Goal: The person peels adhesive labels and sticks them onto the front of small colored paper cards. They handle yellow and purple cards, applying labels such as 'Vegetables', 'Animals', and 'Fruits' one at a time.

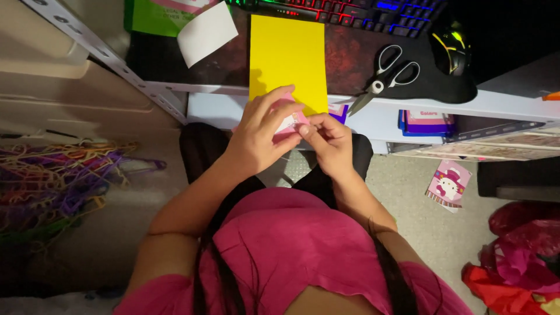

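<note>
Fingers of both hands pinched on a small pink paper piece, held just off the counter edge, at 6 o'clock from the yellow sheet. Left hand draped over the piece from 9 o'clock, fingers curled and closed around its upper side, thumb underneath and hidden. Right hand closing in from 3 o'clock, thumb and forefinger nipping the near corner; grip tight, no gap seen. Exact fold or tear state of the piece: cannot tell, mostly covered.

Judged best practice for the step in hand: keep the left pinch steady as an anchor, work the corner with the right fingertips only, short moves, edges aligned before pressing.

Pose: both forearms bare, angled inward from 7 and 5 o'clock, wrists slightly cocked, elbows tucked beside a pink top.

Outward: scissors at 2 o'clock on a dark mat, well apart from the hands. White paper scrap at 11 o'clock. Lit keyboard at 12 o'clock, mouse beside it. Pink cartoon card on the floor at 4 o'clock. Tangled coloured cords at 9 o'clock.
</note>
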